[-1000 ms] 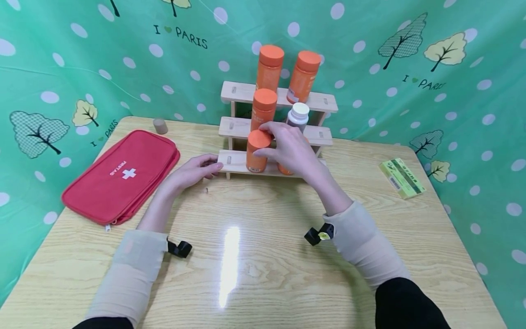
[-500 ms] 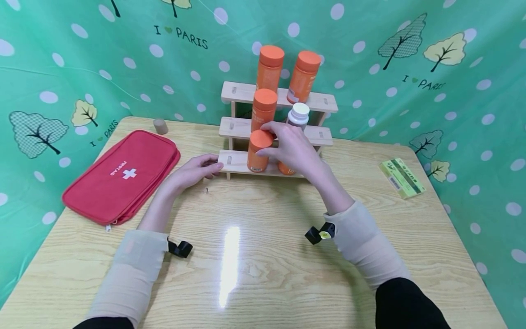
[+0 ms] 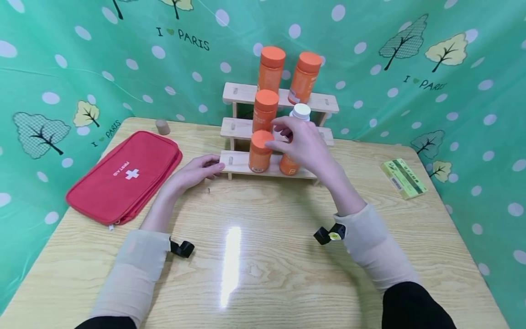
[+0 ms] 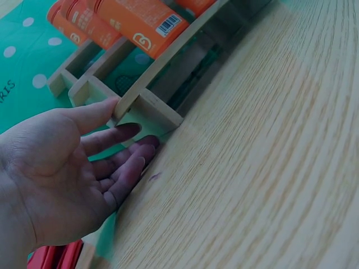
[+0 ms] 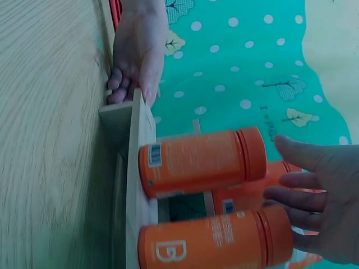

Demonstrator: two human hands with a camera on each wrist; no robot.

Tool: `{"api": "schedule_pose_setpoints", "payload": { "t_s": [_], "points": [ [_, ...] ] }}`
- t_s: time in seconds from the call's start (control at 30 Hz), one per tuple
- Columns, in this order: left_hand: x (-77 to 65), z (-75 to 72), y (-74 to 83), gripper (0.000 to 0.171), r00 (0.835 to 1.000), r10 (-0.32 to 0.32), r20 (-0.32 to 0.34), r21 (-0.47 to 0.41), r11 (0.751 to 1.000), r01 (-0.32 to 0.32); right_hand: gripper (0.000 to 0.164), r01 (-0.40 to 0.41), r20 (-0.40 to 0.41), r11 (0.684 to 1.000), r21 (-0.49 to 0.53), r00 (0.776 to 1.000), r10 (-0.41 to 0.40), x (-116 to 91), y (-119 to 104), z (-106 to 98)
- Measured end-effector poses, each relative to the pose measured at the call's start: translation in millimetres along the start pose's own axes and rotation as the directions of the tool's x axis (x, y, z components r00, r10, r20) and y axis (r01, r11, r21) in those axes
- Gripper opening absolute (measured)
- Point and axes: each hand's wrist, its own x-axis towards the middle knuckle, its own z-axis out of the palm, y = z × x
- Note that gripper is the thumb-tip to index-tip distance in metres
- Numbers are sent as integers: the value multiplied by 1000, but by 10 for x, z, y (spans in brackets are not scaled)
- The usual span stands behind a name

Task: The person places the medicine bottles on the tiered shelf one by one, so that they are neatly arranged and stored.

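Note:
A three-step wooden display rack [image 3: 239, 158] bears several orange bottles and one white-capped bottle [image 3: 302, 111]. My left hand [image 3: 196, 172] holds the left end of the lowest step, thumb on top and curled fingers below, as the left wrist view shows. On that step stand a left orange bottle [image 3: 260, 157] and a right orange bottle [image 3: 289, 166], both upright. Just above and right of the left one is my right hand [image 3: 307, 142], its fingers spread and apart from the cap [image 5: 252, 154] in the right wrist view. Nothing is in its grasp.
To the left lies a red first-aid pouch [image 3: 125, 176], with a small grey cylinder [image 3: 162, 127] behind it. A green and yellow box [image 3: 404, 178] lies at the right of the table [image 3: 271, 256]. A green printed cloth [image 3: 164, 82] hangs behind.
The right hand has let go of the left front bottle and drawn slightly right. That bottle shifted a little to the right earlier. The left hand stays at the rack's end.

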Motion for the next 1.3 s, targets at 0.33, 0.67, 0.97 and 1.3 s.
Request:
{"api": "schedule_pose_setpoints", "payload": {
  "t_s": [0.33,0.67,0.97,1.3],
  "points": [
    [-15,24,-48,58,1000,-3,-9,8,1000,3,38,101,-252,994,-31,962,-106,-185,319,-130],
    [-13,22,-81,59,1000,-3,-20,7,1000,3,31,71,-312,997,-35,947,-78,-349,728,-256],
    [-81,16,-87,57,1000,18,-20,-6,1000,-18,29,63,-304,995,-72,949,-82,-527,1072,-224],
    [-187,-74,-46,50,999,41,-3,138,990,-40,35,-10,-283,993,-116,959,-23,-707,1457,-292]
  ]
}}
